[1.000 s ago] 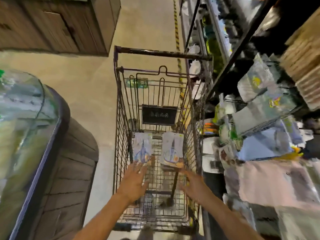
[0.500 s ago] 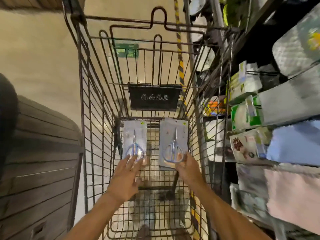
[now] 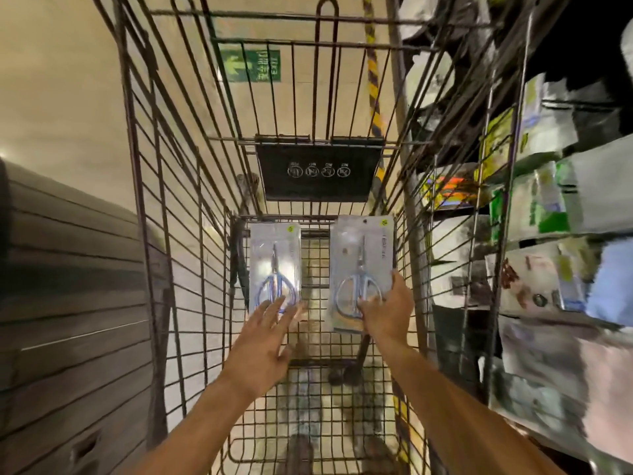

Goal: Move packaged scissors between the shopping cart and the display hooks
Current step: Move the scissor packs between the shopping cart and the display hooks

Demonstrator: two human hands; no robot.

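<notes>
Since a moment ago the right hand (image 3: 385,308) has closed round the near end of the right scissors pack (image 3: 361,269), lifting it; the left hand (image 3: 265,341), fingers spread, touches the left scissors pack (image 3: 275,265). Both glossy flat plastic packs sit far inside the wire cart (image 3: 164,234).

Both forearms (image 3: 212,416) bare; no sleeves; hands (image 3: 263,347) ungloved
</notes>
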